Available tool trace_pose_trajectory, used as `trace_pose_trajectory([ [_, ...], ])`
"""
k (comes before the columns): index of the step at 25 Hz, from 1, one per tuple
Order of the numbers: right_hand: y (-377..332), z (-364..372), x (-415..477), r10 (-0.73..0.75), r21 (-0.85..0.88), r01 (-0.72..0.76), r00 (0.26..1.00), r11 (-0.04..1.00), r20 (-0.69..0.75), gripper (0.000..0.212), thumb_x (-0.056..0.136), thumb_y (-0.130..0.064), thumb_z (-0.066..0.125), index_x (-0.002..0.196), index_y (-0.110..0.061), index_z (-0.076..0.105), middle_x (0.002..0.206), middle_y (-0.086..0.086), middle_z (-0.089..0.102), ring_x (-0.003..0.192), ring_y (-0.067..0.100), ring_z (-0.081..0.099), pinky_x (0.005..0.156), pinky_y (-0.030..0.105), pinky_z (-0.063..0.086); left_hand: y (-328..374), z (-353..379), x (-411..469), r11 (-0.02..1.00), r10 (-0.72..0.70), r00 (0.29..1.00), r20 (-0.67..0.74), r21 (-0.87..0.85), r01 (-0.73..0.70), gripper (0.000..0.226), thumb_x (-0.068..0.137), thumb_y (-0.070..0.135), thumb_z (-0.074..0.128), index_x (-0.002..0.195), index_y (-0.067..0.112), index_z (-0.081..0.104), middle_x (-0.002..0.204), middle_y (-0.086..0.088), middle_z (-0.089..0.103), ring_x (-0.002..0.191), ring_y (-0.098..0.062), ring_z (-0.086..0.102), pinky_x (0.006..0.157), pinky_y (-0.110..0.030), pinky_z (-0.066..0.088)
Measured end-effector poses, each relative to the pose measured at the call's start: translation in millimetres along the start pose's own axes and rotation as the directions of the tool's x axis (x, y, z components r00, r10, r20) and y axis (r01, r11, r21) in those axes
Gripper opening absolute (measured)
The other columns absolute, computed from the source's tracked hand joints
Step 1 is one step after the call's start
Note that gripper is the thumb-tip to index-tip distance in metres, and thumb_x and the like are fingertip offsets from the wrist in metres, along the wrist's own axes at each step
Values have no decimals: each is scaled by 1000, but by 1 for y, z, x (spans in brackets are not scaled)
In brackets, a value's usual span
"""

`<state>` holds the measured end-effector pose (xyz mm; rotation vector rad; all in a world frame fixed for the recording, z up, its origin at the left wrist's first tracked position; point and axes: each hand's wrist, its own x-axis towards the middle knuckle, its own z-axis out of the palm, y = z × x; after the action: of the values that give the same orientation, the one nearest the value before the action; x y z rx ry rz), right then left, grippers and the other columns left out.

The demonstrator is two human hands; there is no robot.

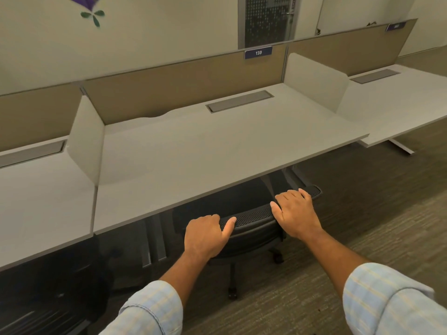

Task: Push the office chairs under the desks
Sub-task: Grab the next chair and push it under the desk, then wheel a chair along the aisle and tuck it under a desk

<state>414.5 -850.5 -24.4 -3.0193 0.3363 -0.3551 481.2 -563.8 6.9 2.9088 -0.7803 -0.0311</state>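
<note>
A black mesh-backed office chair (251,216) stands at the front edge of the middle white desk (193,153), with its seat under the desktop. My left hand (205,234) grips the top rim of the backrest at its left end. On the right part of the same rim rests my right hand (296,212), fingers curled over it. The chair's base and castors (232,292) show on the carpet below. A second dark chair (48,298) sits low at the bottom left, under the left desk's front edge.
White side dividers (87,141) separate the middle desk from the left desk (36,201) and the right desk (399,97). A tan back panel carries a label reading 139 (258,52). A metal desk foot (401,147) lies on the grey carpet at right.
</note>
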Motion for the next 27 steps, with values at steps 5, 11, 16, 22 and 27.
trace_pose_trajectory([
  [5,-12,-9,-13,64,27,-66,997,997,51,71,108,-60,14,137,-18,64,141,6,67,143,28,52,129,57,26,-3,0,-2,996,91,996,-7,-13,-91,84,101,79,6,108,21,67,91,3,69,78,-12,61,71,-31,45],
  [11,-56,-12,-59,125,-25,-123,985,992,120,86,106,-70,9,172,-16,22,181,11,19,168,32,9,133,56,9,-18,1,-12,926,370,926,78,55,-375,93,105,79,15,171,13,20,176,-13,30,164,-33,25,135,-50,24],
  [16,-100,-18,-105,216,-47,-212,967,976,134,92,103,-73,5,173,-14,10,182,10,10,169,30,8,134,57,10,-31,6,-38,856,505,860,73,82,-510,92,106,78,12,172,16,-1,181,-13,-2,167,-30,-7,137,-48,0],
  [22,-148,-32,-184,387,-73,-381,917,921,94,92,104,-69,14,171,-7,23,179,15,24,167,32,20,132,59,16,-40,12,-64,789,600,797,70,115,-604,98,97,82,-10,170,17,-7,175,-11,-19,165,-30,-17,136,-53,-6],
  [27,-170,-64,-249,531,-106,-523,845,845,63,85,109,-64,32,172,-8,18,181,13,16,168,31,12,134,58,9,-6,17,-95,671,737,672,66,44,-740,95,103,79,5,172,13,1,180,-13,-7,165,-29,-17,134,-47,-9],
])
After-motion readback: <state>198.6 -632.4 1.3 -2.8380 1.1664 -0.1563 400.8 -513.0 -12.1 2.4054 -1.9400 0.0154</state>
